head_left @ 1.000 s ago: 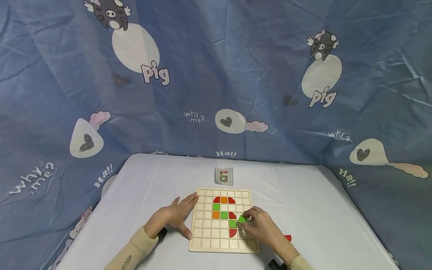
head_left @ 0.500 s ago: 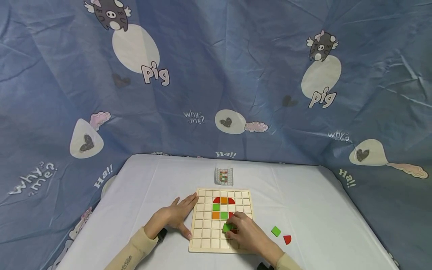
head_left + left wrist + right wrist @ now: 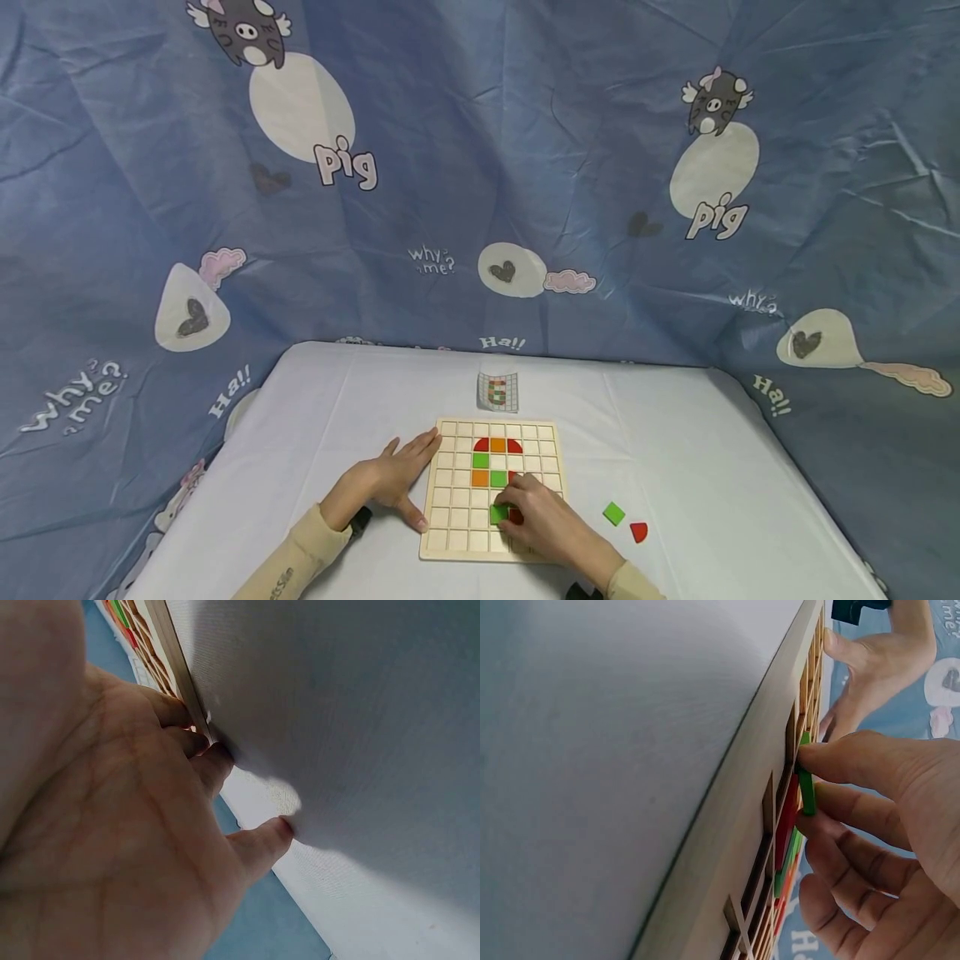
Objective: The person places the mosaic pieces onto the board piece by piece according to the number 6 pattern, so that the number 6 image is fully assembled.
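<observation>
In the head view a wooden grid board (image 3: pixel 459 540) lies on the table. My left hand (image 3: pixel 399 473) rests along its left edge, fingers spread and fairly straight. Between the thumb and a finger of my right hand (image 3: pixel 546 518) is a green square tile (image 3: pixel 498 514), pinched over a cell in the board's lower middle. The right wrist view has this green tile (image 3: pixel 807 784) tilted at the grid, beside a red piece (image 3: pixel 786 825). Red quarter-round, orange (image 3: pixel 480 478) and green tiles fill several cells further up. My right hand covers part of the board's right side.
A loose green square (image 3: pixel 613 513) and a red quarter-round tile (image 3: pixel 639 532) lie on the white tablecloth (image 3: pixel 712 467) to the right. Behind the board lies a small card (image 3: pixel 497 392) printed with a coloured grid pattern. A blue patterned cloth (image 3: pixel 420 167) hangs behind.
My right hand has carried the green tile leftward and down, from the board's right side to a lower middle cell. The loose tiles at right are now uncovered. My left hand stays put.
</observation>
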The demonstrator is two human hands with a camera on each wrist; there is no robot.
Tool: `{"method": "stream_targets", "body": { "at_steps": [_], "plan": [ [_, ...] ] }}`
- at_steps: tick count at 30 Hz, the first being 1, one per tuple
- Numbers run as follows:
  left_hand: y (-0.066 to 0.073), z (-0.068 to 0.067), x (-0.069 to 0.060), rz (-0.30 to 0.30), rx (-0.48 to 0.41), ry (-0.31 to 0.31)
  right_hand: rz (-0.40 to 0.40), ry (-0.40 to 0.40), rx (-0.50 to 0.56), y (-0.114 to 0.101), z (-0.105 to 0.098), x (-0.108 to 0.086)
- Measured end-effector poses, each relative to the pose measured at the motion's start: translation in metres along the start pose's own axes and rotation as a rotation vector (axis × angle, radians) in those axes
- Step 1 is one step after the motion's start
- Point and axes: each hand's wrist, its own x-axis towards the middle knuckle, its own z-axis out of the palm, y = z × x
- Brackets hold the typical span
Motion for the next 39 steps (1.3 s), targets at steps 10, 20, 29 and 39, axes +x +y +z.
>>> {"method": "stream_targets", "body": {
  "at_steps": [10,20,29,39],
  "plan": [
    [0.0008,-0.0014,-0.0003,0.002,0.015,-0.002,0.028,-0.066,0.041,0.0006,-0.0029,0.0003],
    [0.0026,-0.0021,-0.0012,0.0,-0.005,-0.006,0.041,-0.085,0.08,-0.0001,-0.0038,-0.0005],
    [0.0032,-0.0009,-0.0008,-0.003,0.016,-0.005,0.009,-0.027,0.105,-0.0023,-0.0005,-0.0032],
    [0.0014,-0.0001,-0.0002,0.004,0.013,-0.003,0.032,-0.019,0.086,-0.002,0.0026,-0.0061]
  ]
}}
